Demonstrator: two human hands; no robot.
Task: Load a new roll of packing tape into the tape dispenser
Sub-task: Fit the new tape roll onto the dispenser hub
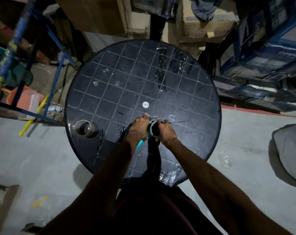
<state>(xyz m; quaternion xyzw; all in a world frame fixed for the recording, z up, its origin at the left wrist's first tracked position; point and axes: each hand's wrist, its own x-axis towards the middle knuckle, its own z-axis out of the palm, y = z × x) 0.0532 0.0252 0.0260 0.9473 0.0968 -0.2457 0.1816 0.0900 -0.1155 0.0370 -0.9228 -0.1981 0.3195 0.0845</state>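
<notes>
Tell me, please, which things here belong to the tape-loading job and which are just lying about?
Job:
- teal tape dispenser, held by left hand
- tape roll, gripped by right hand

Lying about:
- second roll on round table
- stuck tape strips
- crumpled plastic on floor
- cardboard boxes

Left hand (pixel 138 128) covers most of the teal dispenser (pixel 140 144); only a bit of handle and a sliver by the roll show. Right hand (pixel 166 132) hides the far side of the tape roll (pixel 153 129), so can't tell if it's seated on the hub. Fingertips too small to read the grip. Cardboard boxes (pixel 99 12) and blue printed cartons (pixel 269 39) cut off at the frame edge, lettering blurred. Grey bundle (pixel 289 150) runs off the right edge.
</notes>
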